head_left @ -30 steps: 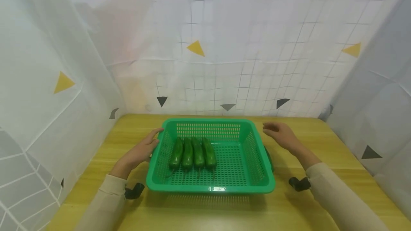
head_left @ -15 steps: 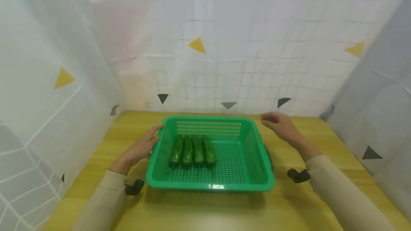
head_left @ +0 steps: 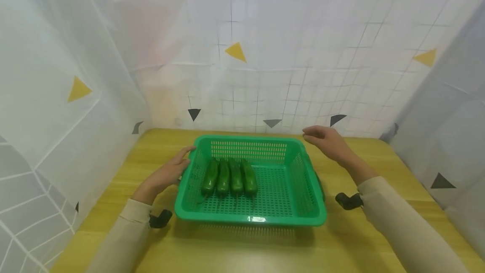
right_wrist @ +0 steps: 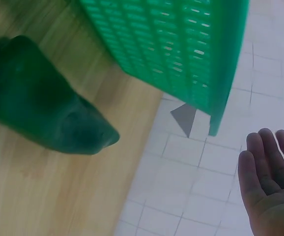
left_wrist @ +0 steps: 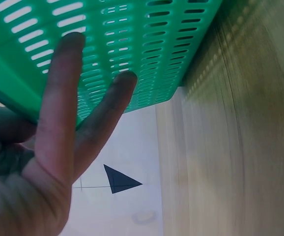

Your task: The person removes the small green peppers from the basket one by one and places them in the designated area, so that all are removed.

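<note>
We see the green basket (head_left: 274, 186) mid-table w/ four green peppers (head_left: 223, 176) side by side inside, mostly in its left half, stems toward the near side. The left hand (head_left: 168, 174) is at the basket's left side, approx. by the far half; in the left wrist view we get two fingers (left_wrist: 58, 98) extended & spread against the slotted outer wall, not curled round it. The right hand (head_left: 329, 144) is up off the wooden table (head_left: 242, 252), near the basket's far right corner but apart from it, fingers relaxed & slightly bent, w/ nothing in them. We also spot a dark green pepper (right_wrist: 43, 98) on the table, outside the basket & just to its right; in the head view the rim hides part of it. Both sleeves (head_left: 129, 231) are beige, w/ a small black piece (head_left: 161, 219) by each cuff. At the far side we have a white sheet (head_left: 273, 20) w/ thin grid lines, plus yellow & dark triangles, rising behind the table's far edge.
</note>
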Available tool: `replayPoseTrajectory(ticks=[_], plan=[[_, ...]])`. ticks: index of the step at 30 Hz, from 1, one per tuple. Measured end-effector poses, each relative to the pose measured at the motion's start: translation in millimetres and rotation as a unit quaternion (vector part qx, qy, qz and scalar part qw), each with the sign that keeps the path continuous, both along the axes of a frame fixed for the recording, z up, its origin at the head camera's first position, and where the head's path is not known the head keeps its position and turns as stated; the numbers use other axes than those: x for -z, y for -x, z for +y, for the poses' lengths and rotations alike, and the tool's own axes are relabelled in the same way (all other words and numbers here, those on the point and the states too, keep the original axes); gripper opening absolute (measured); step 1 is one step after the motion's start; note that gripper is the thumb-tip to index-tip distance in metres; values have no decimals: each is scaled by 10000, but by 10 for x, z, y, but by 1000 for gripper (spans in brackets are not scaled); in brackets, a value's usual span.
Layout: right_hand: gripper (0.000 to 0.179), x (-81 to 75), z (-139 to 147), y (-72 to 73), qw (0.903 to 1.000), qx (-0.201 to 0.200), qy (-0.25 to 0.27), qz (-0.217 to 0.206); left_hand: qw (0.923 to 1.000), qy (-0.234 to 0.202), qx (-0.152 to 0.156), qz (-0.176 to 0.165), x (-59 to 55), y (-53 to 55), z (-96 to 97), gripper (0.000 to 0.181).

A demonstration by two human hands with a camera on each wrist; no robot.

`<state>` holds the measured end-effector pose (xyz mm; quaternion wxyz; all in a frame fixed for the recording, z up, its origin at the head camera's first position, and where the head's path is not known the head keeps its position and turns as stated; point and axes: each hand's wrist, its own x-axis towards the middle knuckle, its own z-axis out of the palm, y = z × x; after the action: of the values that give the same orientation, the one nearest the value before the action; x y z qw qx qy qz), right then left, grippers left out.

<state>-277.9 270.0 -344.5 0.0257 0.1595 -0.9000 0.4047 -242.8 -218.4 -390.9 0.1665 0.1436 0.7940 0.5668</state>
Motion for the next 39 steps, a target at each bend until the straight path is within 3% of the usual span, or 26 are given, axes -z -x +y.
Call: replayPoseTrajectory(ticks=[32, 39], plan=[[41, -197, -617, 86, 9970, -684, 294, -226, 9999, 78, 118, -29, -21, 20, -53, 50], [40, -229, -682, 101, 9951, -866, 356, -302, 9999, -42, 19, -116, 32, 19, -28, 50]])
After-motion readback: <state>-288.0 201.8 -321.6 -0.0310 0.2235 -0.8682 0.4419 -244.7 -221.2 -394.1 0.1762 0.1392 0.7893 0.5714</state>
